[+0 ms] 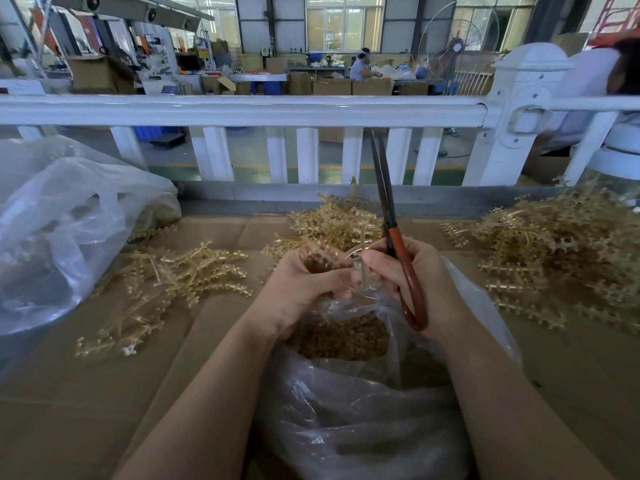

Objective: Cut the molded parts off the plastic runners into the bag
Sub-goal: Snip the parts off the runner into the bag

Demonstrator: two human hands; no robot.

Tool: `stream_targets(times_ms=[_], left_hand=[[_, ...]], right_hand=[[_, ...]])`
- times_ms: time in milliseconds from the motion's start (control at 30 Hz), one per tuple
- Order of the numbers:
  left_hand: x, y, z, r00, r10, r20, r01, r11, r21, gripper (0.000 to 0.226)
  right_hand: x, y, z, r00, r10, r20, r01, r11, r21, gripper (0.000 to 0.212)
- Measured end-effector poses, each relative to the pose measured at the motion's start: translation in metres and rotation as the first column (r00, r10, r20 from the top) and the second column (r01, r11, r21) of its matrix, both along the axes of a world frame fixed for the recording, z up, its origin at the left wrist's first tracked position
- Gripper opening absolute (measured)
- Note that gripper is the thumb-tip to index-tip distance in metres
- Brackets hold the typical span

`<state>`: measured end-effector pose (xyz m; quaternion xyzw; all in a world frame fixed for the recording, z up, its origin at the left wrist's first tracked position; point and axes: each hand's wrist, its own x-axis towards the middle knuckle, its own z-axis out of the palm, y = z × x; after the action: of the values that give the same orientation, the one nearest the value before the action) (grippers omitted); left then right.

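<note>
With the left hand (pixel 304 278) gripping a translucent amber plastic runner (pixel 356 252) over the clear plastic bag (pixel 363 410) and the right hand (pixel 408 275) clutching orange-handled scissors (pixel 391 216), blades upright, cut parts might miss the bag's narrow mouth.

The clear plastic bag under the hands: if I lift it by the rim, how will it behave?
The bag is thin and crumpled, so probably floppy. The cut parts pooled inside would likely make it sag. Its glossy film may slip.
</note>
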<state>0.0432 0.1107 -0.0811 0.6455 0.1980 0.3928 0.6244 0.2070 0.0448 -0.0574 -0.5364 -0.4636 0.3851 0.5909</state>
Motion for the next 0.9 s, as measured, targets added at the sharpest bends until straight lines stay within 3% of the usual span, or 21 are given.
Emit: stream_targets(times_ms=[133, 233, 433, 600, 767, 900], left_hand=[[-0.0031, 0.0006, -0.0016, 0.989, 0.035, -0.146, -0.029, 0.999, 0.045, 0.011], [-0.0032, 0.0007, -0.0007, 0.983, 0.06, -0.176, -0.059, 0.998, 0.012, 0.009], [-0.0032, -0.0019, 0.0008, 0.993, -0.024, -0.118, 0.009, 0.991, -0.13, 0.005], [-0.0045, -0.0021, 0.002, 0.986, -0.006, -0.167, -0.002, 0.999, -0.046, 0.014], [-0.0044, -0.0028, 0.0012, 0.983, 0.008, -0.181, -0.014, 0.999, -0.034, 0.005], [-0.0015, -0.0049, 0.003, 0.996, 0.074, -0.059, -0.079, 0.992, -0.101, 0.004]], right_hand=[[-0.0018, 0.0002, 0.0008, 1.0, 0.002, 0.031, -0.001, 1.0, -0.006, 0.011], [-0.0024, 0.0007, 0.002, 0.999, -0.002, 0.048, 0.003, 1.0, -0.011, 0.012], [-0.0015, 0.0004, 0.0007, 0.997, 0.014, 0.081, -0.014, 1.0, -0.002, 0.008], [-0.0003, 0.0016, -0.002, 0.995, 0.033, 0.093, -0.035, 0.999, 0.013, 0.008], [-0.0009, 0.0038, -0.0044, 0.995, 0.032, 0.097, -0.036, 0.999, 0.03, 0.005], [-0.0003, 0.0048, -0.0058, 0.999, -0.003, 0.04, 0.001, 0.999, 0.052, 0.006]])
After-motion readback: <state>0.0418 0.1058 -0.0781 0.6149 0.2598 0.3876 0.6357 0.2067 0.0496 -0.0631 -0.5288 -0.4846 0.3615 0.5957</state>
